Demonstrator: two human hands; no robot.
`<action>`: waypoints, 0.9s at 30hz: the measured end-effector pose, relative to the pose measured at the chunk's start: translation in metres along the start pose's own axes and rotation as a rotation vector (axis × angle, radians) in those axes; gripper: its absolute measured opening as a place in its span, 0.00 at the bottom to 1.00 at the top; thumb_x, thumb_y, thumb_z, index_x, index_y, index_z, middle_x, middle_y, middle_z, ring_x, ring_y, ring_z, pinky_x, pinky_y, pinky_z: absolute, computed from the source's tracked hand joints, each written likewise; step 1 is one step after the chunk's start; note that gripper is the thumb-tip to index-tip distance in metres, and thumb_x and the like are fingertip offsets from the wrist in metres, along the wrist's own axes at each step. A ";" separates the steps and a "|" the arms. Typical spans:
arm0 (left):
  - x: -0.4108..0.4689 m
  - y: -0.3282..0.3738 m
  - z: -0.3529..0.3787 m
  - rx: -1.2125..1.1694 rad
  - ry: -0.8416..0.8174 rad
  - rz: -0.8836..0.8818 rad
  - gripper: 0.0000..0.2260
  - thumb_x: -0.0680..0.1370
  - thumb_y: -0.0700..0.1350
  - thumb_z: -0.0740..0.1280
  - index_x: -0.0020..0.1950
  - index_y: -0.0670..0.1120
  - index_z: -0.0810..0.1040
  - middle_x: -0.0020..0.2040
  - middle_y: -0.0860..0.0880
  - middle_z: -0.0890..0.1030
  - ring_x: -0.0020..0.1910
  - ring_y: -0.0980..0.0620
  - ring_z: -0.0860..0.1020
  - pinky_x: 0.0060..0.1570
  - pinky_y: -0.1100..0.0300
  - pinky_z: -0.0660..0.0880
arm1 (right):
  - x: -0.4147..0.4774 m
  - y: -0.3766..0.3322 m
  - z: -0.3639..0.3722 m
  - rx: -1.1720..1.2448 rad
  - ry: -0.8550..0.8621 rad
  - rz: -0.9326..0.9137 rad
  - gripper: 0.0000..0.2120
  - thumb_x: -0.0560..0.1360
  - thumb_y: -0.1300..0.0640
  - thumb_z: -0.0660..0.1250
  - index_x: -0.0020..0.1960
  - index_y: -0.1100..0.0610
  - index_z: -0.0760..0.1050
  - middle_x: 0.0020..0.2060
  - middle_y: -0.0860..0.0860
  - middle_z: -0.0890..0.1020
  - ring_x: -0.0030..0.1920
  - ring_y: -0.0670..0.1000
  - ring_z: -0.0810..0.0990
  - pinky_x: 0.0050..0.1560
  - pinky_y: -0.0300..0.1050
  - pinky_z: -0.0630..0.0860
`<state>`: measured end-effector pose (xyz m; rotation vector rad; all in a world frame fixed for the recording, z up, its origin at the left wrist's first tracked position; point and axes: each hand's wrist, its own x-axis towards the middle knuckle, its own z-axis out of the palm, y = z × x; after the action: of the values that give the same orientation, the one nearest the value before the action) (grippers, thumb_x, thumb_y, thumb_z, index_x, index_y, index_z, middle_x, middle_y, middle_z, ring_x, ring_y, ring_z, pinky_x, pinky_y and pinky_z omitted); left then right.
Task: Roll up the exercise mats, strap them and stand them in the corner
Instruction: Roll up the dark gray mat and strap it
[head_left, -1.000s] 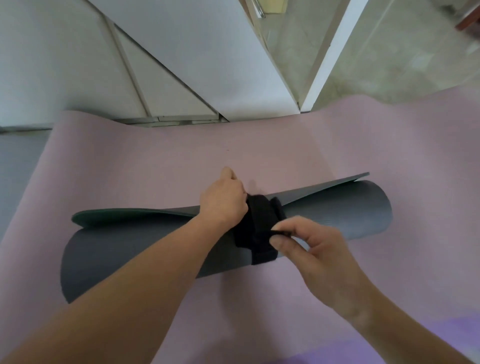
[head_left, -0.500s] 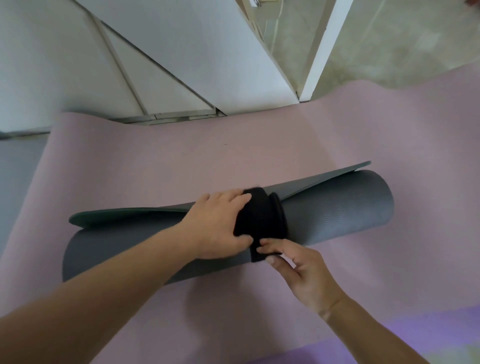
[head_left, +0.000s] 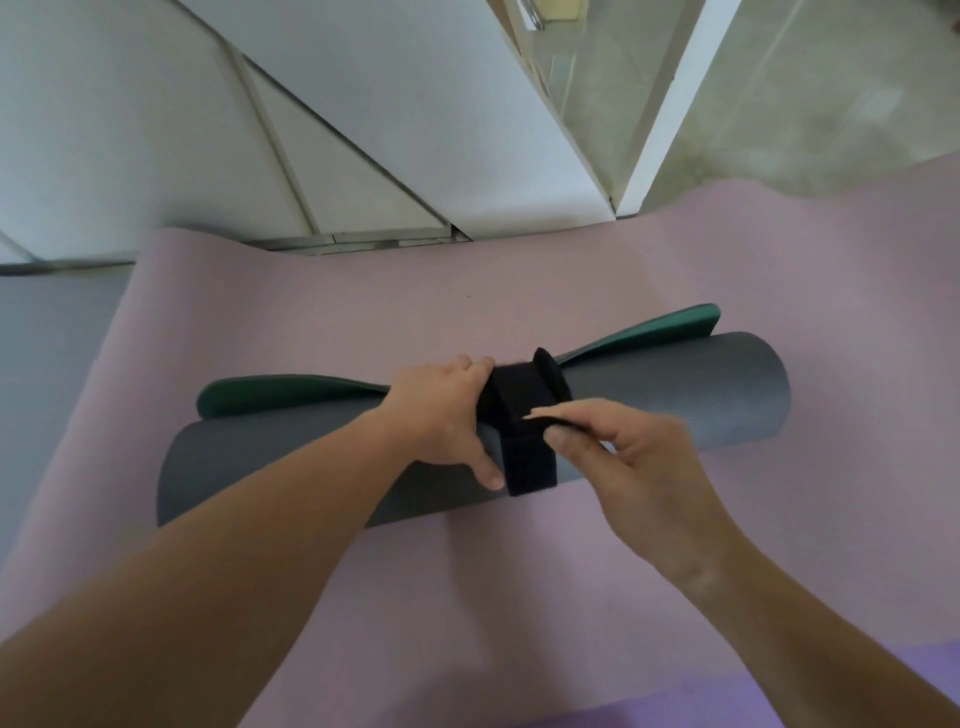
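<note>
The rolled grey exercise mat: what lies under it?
A flat pink exercise mat, spread wide, lies under the rolled grey exercise mat. The floor beneath the pink one is covered, as is the underside of the black fabric strap.

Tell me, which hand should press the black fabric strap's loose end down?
Probably the right hand: it pinches the loose end of the black fabric strap, right above the wrap. The left hand is busy gripping the rolled grey foam mat.

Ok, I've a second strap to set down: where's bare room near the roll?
Bare pink mat between the grey roll and the wall, and beyond the roll's right end. Crowded mid-roll, where the left hand and right hand work the strap.
</note>
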<state>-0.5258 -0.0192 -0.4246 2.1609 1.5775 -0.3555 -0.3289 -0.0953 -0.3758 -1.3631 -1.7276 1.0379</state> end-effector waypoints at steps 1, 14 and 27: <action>0.002 -0.002 -0.001 -0.006 -0.016 -0.003 0.54 0.53 0.71 0.78 0.72 0.51 0.64 0.61 0.52 0.75 0.57 0.46 0.78 0.55 0.49 0.77 | -0.007 0.008 0.002 -0.036 -0.013 -0.002 0.10 0.76 0.62 0.71 0.53 0.50 0.85 0.47 0.39 0.86 0.50 0.37 0.82 0.52 0.29 0.74; 0.032 -0.025 -0.014 -0.503 -0.190 -0.020 0.43 0.53 0.53 0.86 0.65 0.55 0.73 0.58 0.59 0.81 0.59 0.53 0.78 0.65 0.50 0.74 | 0.009 0.113 0.024 -0.656 -0.088 -0.636 0.14 0.78 0.64 0.62 0.58 0.59 0.83 0.64 0.51 0.80 0.68 0.50 0.75 0.67 0.49 0.71; 0.030 -0.017 -0.023 -0.622 -0.229 -0.054 0.45 0.62 0.40 0.84 0.73 0.49 0.65 0.54 0.62 0.72 0.60 0.56 0.70 0.56 0.66 0.66 | -0.041 0.112 0.057 -1.145 -0.176 -0.402 0.31 0.74 0.61 0.48 0.77 0.63 0.60 0.78 0.58 0.58 0.79 0.56 0.55 0.76 0.58 0.48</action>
<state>-0.5338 0.0211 -0.4217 1.5480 1.3849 -0.0988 -0.3231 -0.1308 -0.5032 -1.4178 -2.7495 -0.1637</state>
